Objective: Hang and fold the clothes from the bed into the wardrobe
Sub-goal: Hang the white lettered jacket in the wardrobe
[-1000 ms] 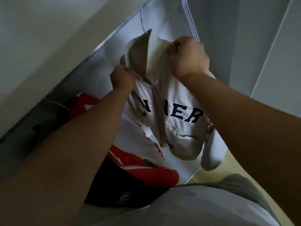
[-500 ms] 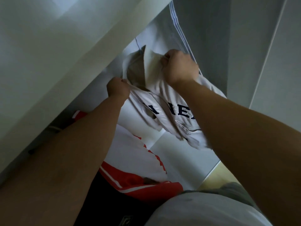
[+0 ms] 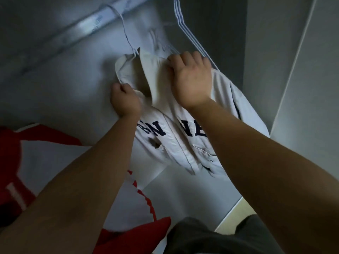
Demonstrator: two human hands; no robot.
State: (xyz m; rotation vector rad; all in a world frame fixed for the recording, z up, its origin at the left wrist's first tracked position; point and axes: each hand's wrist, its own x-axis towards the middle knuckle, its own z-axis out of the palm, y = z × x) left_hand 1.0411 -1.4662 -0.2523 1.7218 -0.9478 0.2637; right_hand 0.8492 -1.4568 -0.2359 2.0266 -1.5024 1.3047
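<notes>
At 8 o'clock: red-and-white garment point(image 3: 45, 162), low in the wardrobe. At 11 o'clock: wardrobe rail point(image 3: 86, 22), with wire hanger point(image 3: 126, 36) apparently hooked over it; a second ago held short of the rail. At centre: left hand point(image 3: 125, 100) gripping the collar of the cream lettered jacket point(image 3: 176, 149); right hand point(image 3: 191, 81) curled on its shoulder fabric. At 1 o'clock: spare hangers point(image 3: 190, 39). Judged: jacket effectively hung; straightening and release outstanding.

Cream jacket point(image 3: 185, 123) w/ navy lettering; red-white garment point(image 3: 60, 162); pale-blue hangers point(image 3: 185, 30).
</notes>
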